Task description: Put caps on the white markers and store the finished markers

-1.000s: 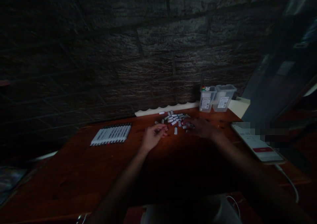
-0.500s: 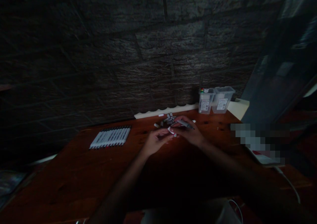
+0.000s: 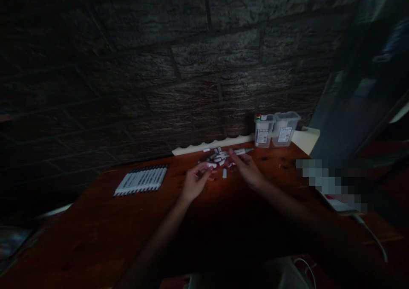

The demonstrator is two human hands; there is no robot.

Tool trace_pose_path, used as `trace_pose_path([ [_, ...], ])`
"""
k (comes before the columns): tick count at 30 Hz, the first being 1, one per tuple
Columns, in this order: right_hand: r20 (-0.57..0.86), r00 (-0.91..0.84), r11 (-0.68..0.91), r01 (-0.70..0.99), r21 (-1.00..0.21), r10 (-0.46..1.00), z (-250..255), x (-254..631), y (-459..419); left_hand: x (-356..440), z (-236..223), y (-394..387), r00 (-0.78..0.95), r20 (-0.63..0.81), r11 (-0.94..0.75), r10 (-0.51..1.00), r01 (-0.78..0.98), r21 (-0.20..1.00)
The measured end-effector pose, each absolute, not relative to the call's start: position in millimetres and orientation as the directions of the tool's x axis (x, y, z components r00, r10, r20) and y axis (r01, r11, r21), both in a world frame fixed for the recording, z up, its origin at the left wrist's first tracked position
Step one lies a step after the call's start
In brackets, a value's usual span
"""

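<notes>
My right hand [image 3: 246, 169] is closed on a grey marker pen [image 3: 240, 151] that lies level and points right, above the wooden desk [image 3: 96, 229]. My left hand [image 3: 195, 180] pinches a small white marker cap [image 3: 211, 165] between its fingertips, just left of the pen. A scatter of several white caps [image 3: 220, 156] lies on the desk right behind both hands. One loose cap [image 3: 224, 173] lies between the hands.
A tidy row of several capped markers [image 3: 140, 180] lies at the left. Two clear plastic boxes [image 3: 276, 129] stand at the back right against the dark brick wall. A phone with a white cable [image 3: 370, 233] sits at the right edge.
My right hand picked a marker out of the pile and lifted it. My left hand took up a cap, met the pen, then drew slightly apart from it.
</notes>
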State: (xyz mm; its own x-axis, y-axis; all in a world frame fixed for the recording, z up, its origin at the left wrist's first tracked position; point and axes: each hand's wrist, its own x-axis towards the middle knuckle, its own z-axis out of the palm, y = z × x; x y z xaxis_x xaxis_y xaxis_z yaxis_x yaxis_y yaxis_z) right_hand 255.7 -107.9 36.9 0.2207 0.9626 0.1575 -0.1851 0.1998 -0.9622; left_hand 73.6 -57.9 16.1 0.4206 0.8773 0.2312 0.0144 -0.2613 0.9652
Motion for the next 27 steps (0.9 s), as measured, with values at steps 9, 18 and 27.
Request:
trace_pose_path([
  [9,-0.095,0.073,-0.033,-0.596,-0.802,0.993,50,259,-111,72,21,-64,0.439,0.283,-0.357,0.853,0.095,0.929],
  [18,-0.071,0.07,-0.017,-0.582,-0.813,0.995,47,260,-110,71,22,-64,0.429,0.365,-0.456,0.826,0.128,0.881],
  [27,0.216,0.102,0.221,-0.041,-0.974,0.971,35,260,-108,69,28,-65,0.446,0.55,-0.695,0.706,0.287,0.659],
])
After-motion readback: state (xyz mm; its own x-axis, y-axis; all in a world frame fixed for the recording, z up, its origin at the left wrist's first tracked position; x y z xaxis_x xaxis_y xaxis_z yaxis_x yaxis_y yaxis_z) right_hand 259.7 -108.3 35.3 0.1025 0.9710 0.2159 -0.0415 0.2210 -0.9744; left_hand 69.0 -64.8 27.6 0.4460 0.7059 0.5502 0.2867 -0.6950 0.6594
